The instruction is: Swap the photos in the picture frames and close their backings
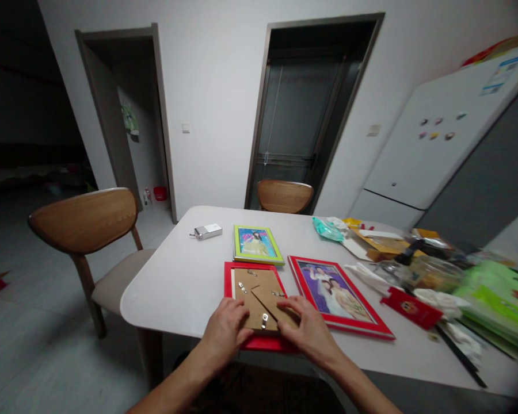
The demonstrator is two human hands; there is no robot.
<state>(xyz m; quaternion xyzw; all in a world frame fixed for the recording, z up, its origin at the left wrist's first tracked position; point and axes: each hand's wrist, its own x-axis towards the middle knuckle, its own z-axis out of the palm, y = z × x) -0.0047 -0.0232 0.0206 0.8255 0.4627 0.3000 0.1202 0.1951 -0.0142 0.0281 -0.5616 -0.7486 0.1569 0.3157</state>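
A red picture frame [228,282] lies face down at the table's near edge, with a brown backing board [250,302] sitting a little askew in it. Metal clips show along the board's sides, and a narrow strut or slit runs diagonally across its middle. My left hand [227,326] grips the board's near left edge, fingers bent and thumb low. On the opposite side, my right hand [307,329] has its thumb and fingers closed on the near right edge. The fingertips under the board are hidden.
Behind lies a green-framed photo [256,244]; to the right, a red-framed photo [332,290]. A white power-bank-like device [208,231] rests farther left. Wrappers, a red packet [412,309], a plastic container [434,273] and a green bag [501,305] crowd the right side. Wooden chairs [88,221] stand around.
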